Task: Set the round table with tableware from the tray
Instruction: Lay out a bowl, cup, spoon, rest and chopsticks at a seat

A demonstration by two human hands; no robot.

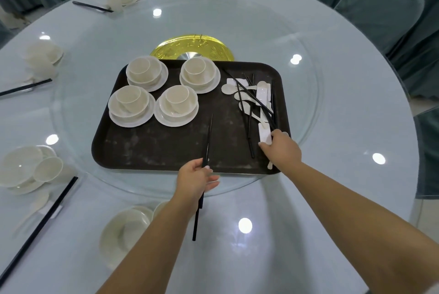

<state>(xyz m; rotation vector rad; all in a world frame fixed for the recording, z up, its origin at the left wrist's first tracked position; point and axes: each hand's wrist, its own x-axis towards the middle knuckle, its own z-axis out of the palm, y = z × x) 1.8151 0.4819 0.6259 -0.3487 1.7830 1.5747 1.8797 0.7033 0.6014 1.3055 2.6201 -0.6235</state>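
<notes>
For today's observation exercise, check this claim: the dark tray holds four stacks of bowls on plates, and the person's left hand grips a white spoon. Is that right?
Not quite. The head view shows the left hand with its grip on black chopsticks, not a white spoon. The rest stands: the dark tray holds four stacks of bowls on plates.

No text, label, brand or number can be read anywhere; the gold disc [192, 50] at the middle of the desk [332, 108] carries embossed marks, but they are too blurred to make out.
</notes>
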